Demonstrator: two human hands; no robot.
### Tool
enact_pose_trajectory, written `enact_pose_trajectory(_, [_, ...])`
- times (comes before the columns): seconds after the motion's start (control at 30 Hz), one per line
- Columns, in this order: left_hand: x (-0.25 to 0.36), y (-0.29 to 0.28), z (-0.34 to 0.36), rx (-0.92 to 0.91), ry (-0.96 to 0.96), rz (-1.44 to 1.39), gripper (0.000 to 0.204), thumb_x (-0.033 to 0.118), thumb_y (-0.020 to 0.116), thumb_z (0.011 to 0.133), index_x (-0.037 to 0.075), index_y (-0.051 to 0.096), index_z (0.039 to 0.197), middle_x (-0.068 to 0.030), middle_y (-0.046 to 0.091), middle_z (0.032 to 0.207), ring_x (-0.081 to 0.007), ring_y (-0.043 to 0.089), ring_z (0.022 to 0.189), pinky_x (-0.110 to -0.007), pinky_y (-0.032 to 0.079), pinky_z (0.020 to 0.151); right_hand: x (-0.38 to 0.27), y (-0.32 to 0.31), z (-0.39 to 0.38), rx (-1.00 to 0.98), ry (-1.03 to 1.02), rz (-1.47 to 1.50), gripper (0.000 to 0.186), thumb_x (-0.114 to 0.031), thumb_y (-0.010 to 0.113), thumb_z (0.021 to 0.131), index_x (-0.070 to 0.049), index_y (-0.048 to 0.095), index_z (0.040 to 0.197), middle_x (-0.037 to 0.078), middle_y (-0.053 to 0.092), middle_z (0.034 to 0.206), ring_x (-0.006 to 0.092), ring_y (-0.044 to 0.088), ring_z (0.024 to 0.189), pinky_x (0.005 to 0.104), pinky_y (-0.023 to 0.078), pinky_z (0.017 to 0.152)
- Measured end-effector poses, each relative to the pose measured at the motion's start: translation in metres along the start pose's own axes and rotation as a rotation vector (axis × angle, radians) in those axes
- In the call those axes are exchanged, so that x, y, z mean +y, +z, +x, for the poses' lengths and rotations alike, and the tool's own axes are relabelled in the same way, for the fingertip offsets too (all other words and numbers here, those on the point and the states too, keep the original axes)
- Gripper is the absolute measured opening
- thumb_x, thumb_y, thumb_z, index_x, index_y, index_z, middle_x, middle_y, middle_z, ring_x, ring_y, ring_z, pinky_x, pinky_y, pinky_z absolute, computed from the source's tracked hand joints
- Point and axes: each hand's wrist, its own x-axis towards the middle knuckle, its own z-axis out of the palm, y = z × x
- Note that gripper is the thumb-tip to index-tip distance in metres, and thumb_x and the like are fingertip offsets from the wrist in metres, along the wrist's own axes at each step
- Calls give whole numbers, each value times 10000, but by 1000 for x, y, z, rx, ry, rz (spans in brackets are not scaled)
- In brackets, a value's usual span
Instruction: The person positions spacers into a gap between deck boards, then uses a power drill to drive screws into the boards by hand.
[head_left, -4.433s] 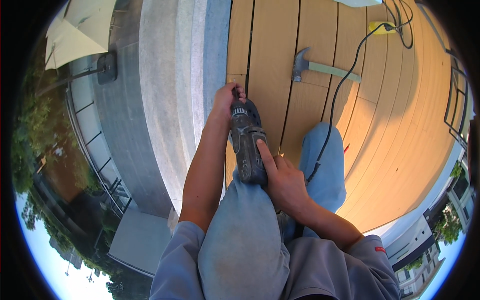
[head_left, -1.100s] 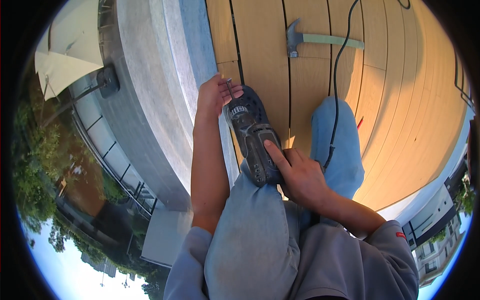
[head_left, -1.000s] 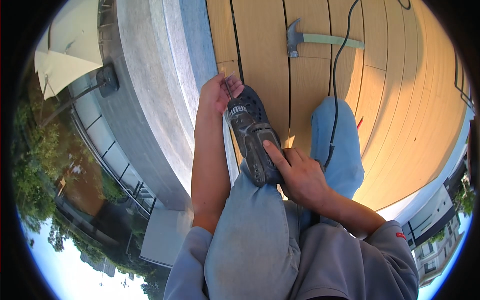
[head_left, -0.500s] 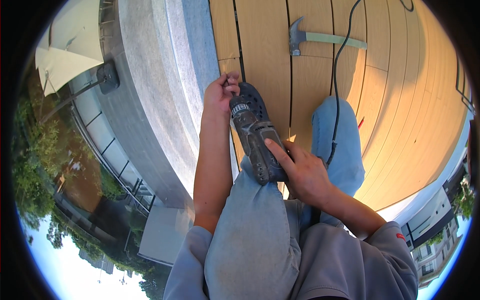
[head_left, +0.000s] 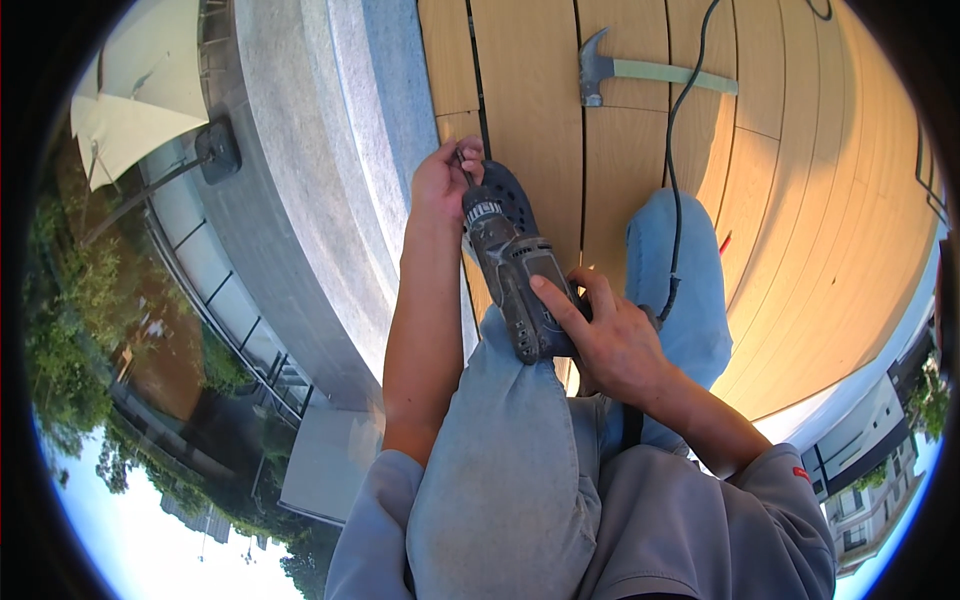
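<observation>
Decking (head_left: 530, 70) bears a hammer (head_left: 645, 71) under a cable (head_left: 671, 160); right grip (head_left: 622, 342) clamps drill (head_left: 515, 275), left grip (head_left: 438, 187) its bit (head_left: 468, 178).

- The wooden plank floor (head_left: 810, 280), from twelve to three o'clock, is partly sunlit.
- A grey stone band (head_left: 315, 130) runs at eleven.
- A pale parasol (head_left: 130, 130) is at ten.
- Green trees (head_left: 75, 270) are at nine.

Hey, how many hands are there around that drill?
2: the left hand is by the bit at the front of the drill; the right hand is against its rear. No other hands show.
</observation>
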Motion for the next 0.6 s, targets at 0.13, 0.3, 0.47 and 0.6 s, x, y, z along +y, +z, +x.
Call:
enact_pose_trajectory(0.13, [0, 5, 1, 5, -17, 32, 278, 153, 424, 1090, -112, 486, 1146, -156, 601, 951, -161, 561, 729, -244, 503, 543, -1, 2, 1, 43, -27, -43, 805, -40, 657, 815, -231, 383, 1548, 275, 525, 1247, 402, 676, 885, 438, 589, 765])
enact_pose_trajectory(0.3, [-1, 14, -3, 11, -11, 70, 231, 139, 432, 1084, -82, 497, 1108, -140, 594, 941, -152, 548, 703, -239, 485, 528, -11, 5, 7, 48, 37, 27, 808, -36, 649, 811, -230, 383, 1549, 286, 522, 1264, 405, 676, 878, 441, 585, 763])
enact_pose_trajectory(0.47, [16, 5, 5, -88, -84, 99, 185, 139, 453, 1075, -29, 509, 1025, -106, 568, 874, -113, 493, 627, -222, 435, 477, -25, 6, 16, 58, 64, 50, 781, -50, 625, 838, -238, 376, 1554, 292, 519, 1271, 402, 676, 872, 439, 586, 757])
enact_pose_trajectory(0.6, [13, 8, 7, -45, -118, 144, 187, 136, 458, 1070, -8, 509, 960, -93, 552, 833, -90, 428, 537, -220, 388, 434, -30, 8, 17, 69, 89, 12, 756, -61, 603, 857, -233, 375, 1557, 290, 543, 1209, 390, 671, 866, 431, 581, 740])
